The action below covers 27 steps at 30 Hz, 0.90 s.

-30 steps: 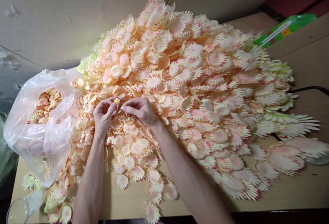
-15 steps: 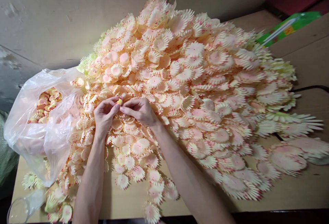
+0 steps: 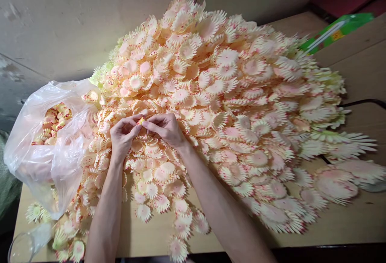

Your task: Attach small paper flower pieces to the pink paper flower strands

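My left hand [image 3: 123, 132] pinches a small yellow flower piece [image 3: 141, 121] between thumb and fingertips. From the other side my right hand [image 3: 165, 129] closes thumb and finger on the same piece. Its exact form is too small to make out. Both hands meet just above a big heap of pale pink and cream artificial flower petals [image 3: 226, 74], round with fringed, red-tipped edges. More of these petal discs [image 3: 161, 202] lie below and between my forearms.
A translucent plastic bag [image 3: 36, 106] at the left holds several rolled red-and-yellow pieces [image 3: 56, 120]. A clear cup [image 3: 22, 247] lies at the front left corner. Behind the heap stands a wall [image 3: 75, 21]; a green packet [image 3: 340, 31] and a black cable [image 3: 366, 102] are at the right.
The small yellow piece has turned slightly between my fingertips, and my right thumb has shifted up against it. My hands otherwise stay in place.
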Tool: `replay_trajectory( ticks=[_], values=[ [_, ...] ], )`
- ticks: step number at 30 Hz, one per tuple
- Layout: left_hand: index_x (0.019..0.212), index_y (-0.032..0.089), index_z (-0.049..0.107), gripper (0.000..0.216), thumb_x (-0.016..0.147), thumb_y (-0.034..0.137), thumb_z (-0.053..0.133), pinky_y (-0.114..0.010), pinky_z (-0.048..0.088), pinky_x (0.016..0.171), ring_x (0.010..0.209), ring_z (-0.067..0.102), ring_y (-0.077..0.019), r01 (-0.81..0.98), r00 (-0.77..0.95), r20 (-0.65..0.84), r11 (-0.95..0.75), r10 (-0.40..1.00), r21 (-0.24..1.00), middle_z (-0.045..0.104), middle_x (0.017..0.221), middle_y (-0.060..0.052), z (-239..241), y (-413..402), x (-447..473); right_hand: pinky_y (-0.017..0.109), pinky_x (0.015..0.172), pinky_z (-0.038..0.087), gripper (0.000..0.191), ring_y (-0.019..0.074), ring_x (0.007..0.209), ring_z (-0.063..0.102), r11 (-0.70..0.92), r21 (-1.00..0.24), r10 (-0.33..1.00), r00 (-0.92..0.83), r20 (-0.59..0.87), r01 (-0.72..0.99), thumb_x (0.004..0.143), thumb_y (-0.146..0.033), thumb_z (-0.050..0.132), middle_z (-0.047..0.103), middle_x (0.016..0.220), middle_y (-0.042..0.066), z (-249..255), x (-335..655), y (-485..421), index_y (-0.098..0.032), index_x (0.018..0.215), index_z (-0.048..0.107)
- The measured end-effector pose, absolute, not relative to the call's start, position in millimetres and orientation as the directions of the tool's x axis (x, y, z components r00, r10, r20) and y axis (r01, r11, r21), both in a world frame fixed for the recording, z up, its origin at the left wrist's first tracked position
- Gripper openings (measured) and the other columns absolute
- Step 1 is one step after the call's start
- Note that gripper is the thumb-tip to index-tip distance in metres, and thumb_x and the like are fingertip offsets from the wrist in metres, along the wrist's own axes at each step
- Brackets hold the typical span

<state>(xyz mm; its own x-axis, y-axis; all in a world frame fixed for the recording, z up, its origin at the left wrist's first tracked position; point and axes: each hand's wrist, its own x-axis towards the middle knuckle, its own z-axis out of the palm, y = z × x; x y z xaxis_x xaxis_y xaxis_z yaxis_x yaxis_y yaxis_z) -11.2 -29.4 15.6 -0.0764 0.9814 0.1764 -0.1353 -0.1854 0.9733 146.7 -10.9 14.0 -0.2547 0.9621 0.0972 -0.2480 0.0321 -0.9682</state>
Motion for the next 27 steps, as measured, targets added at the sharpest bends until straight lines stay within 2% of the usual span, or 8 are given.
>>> replay_trajectory(
  ticks=[6,10,13,15,20,27],
  values=[
    [0.076,0.017,0.061,0.023,0.076,0.030,0.079,-0.027,0.059,0.078,0.097,0.073,-0.0196,-0.146,-0.085,0.148,-0.159,0.985,0.976,0.076,0.107,-0.011,17.2,-29.2,-10.7,0.026,0.056,0.052,0.013,0.0113,0.057,0.061,-0.005,-0.949,0.951,-0.294,0.093,-0.315,0.074,-0.034,0.079,0.071,0.065,0.000,10.7,146.8,-9.6,-0.021,0.077,0.078],
    [0.092,0.023,0.061,0.024,0.076,0.031,0.078,-0.021,0.056,0.061,0.082,0.074,-0.0151,-0.189,-0.103,0.081,-0.100,0.991,0.977,0.077,0.104,-0.005,14.5,-29.2,-11.9,0.027,0.058,0.053,0.013,0.0116,0.057,0.062,-0.020,-0.947,0.950,-0.302,0.082,-0.321,0.075,-0.033,0.077,0.070,0.064,0.000,11.6,145.7,-9.3,-0.020,0.076,0.077],
    [0.088,0.023,0.068,0.014,0.080,0.033,0.073,-0.026,0.060,0.068,0.088,0.073,-0.0174,-0.149,-0.090,0.098,-0.110,0.991,0.983,0.076,0.106,-0.006,12.5,-30.0,-13.8,0.028,0.061,0.054,0.013,0.0117,0.059,0.062,0.005,-0.958,0.945,-0.312,0.098,-0.286,0.078,-0.032,0.074,0.070,0.065,0.001,12.8,144.6,-9.1,-0.019,0.076,0.077],
    [0.082,0.020,0.073,0.015,0.081,0.035,0.070,-0.030,0.061,0.075,0.093,0.073,-0.0199,-0.138,-0.082,0.117,-0.128,0.990,0.982,0.076,0.104,-0.007,11.8,-30.3,-14.6,0.027,0.061,0.053,0.014,0.0117,0.060,0.061,0.014,-0.964,0.942,-0.320,0.102,-0.267,0.079,-0.032,0.074,0.069,0.065,0.001,13.0,144.0,-9.0,-0.019,0.077,0.078],
    [0.082,0.018,0.075,0.019,0.073,0.034,0.080,-0.024,0.060,0.068,0.070,0.071,-0.0128,-0.092,-0.158,0.134,-0.149,0.978,0.984,0.076,0.081,-0.003,12.1,-29.1,-11.6,0.026,0.065,0.055,0.021,0.0125,0.069,0.064,-0.027,-0.951,0.924,-0.371,0.093,-0.307,0.077,-0.037,0.076,0.071,0.075,0.002,12.0,143.9,-8.7,-0.018,0.085,0.078],
    [0.086,0.019,0.074,0.018,0.075,0.032,0.081,-0.018,0.059,0.064,0.063,0.069,-0.0080,-0.102,-0.137,0.123,-0.137,0.983,0.985,0.076,0.077,-0.001,11.7,-27.8,-11.0,0.025,0.068,0.053,0.020,0.0108,0.069,0.063,0.010,-0.956,0.905,-0.404,0.133,-0.292,0.082,-0.037,0.073,0.068,0.072,0.000,11.5,147.2,-8.2,-0.017,0.082,0.077]
  ],
)
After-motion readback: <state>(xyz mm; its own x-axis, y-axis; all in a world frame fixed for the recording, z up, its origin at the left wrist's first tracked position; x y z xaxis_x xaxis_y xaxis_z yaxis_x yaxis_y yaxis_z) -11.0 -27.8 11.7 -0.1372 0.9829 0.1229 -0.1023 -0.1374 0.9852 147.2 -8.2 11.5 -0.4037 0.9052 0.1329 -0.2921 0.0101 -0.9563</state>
